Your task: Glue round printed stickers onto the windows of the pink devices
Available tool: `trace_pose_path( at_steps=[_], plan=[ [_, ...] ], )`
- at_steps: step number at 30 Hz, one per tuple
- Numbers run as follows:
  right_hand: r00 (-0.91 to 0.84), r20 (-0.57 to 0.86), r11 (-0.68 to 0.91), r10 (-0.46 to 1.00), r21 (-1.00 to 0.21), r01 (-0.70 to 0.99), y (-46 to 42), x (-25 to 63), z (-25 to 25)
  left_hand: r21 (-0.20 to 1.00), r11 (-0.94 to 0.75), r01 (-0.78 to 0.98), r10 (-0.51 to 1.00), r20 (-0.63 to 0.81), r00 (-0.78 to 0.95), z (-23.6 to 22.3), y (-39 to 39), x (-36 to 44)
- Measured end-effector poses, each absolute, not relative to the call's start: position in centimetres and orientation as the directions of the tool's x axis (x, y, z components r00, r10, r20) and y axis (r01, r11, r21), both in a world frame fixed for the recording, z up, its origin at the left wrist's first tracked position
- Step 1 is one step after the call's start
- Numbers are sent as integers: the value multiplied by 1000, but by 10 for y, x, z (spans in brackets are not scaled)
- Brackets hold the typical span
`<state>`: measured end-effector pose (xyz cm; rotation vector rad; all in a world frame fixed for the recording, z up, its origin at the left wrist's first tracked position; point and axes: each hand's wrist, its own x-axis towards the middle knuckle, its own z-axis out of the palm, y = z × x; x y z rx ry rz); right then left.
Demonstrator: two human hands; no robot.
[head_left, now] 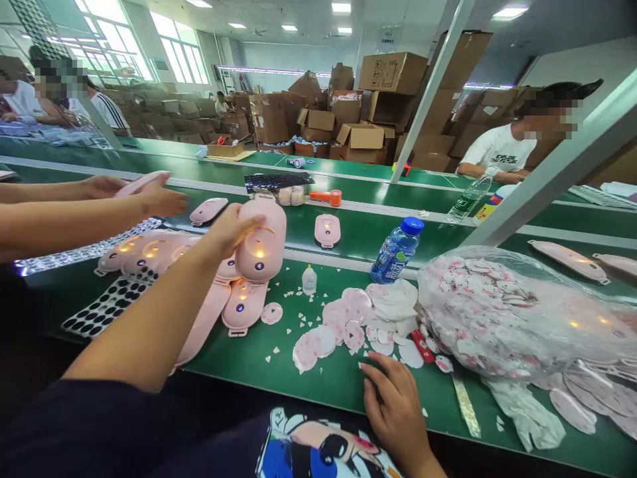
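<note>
Over the green bench [223,358], our left hand [237,229] grips a lit pink case [261,249] above similar lit cases [243,305], while our right hand [395,398] is relaxed and seemingly empty near loose round discs [306,352]. The cases look assembled, the discs unused; we cannot tell how many remain. A clear plastic bag [542,265] bulges with small pink-and-white pieces [478,269].

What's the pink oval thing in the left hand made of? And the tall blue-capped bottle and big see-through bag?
Pink oval device in the left hand: probably hard plastic, smooth satin; light seems to glow through.
Tall blue-capped bottle: likely glossy plastic; its sides shine.
Big see-through bag: thin, glossy plastic film, judging by its wrinkles.
</note>
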<state>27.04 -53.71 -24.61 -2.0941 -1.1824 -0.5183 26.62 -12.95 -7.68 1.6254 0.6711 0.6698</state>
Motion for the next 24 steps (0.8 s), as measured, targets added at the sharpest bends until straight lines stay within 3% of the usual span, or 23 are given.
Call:
trace_pose_path(
  at_steps=[4,6,8,10,12,15,18,20,22,24],
  plan=[
    [525,618,-350,585,-392,851,-539,269,-243,980,-40,-196,754,158,637,-55,-151,203],
    [543,609,-329,578,-436,838,-536,266,-235,951,91,-295,814,100,573,-62,-172,178],
    [583,557,-252,591,-559,790,-527,260,-220,925,211,-315,827,3,563,-79,-200,162],
    [613,427,-103,665,-760,641,-510,254,-201,879,421,-223,733,-184,655,-100,-232,157],
    [549,250,24,798,-922,386,-488,247,-185,854,492,-170,666,-244,705,-120,-262,156],
    [405,80,16,911,-987,158,-459,236,-173,834,524,-174,627,-239,742,-140,-293,154],
    [424,88,52,901,-994,95,-445,225,-172,807,550,-215,627,-228,745,-152,-307,142],
    [456,135,93,879,-989,115,-443,221,-172,778,593,-209,599,-253,760,-158,-312,130],
    [455,166,15,875,-949,315,-445,225,-171,746,641,-180,570,-305,763,-163,-314,119],
    [448,155,-125,880,-836,535,-447,239,-169,725,669,-164,576,-366,731,-167,-314,113]
  ],
)
